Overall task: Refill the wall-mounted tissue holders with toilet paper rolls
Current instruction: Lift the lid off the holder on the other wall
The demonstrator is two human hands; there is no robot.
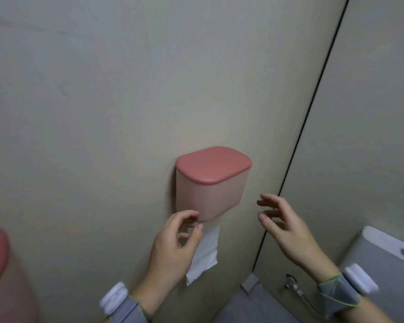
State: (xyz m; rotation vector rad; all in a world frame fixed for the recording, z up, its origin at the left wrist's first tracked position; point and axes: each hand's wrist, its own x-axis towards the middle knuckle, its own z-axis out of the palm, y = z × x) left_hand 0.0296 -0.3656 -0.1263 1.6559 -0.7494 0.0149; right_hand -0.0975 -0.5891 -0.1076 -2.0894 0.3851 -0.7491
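A pink tissue holder (210, 183) with a darker pink lid hangs on the beige wall, its lid down. A strip of white toilet paper (205, 252) hangs from its underside. My left hand (175, 243) is just below the holder's bottom left corner, thumb and curled fingers close to the top of the paper strip; whether they pinch it is unclear. My right hand (287, 227) hovers to the right of the holder, fingers loosely spread, holding nothing and touching nothing. The roll inside the holder is hidden.
A second pink holder (0, 264) shows at the lower left edge. A dark vertical seam (313, 108) splits the wall panels on the right. A grey and white fixture (387, 248) and a metal fitting (294, 285) sit at the lower right.
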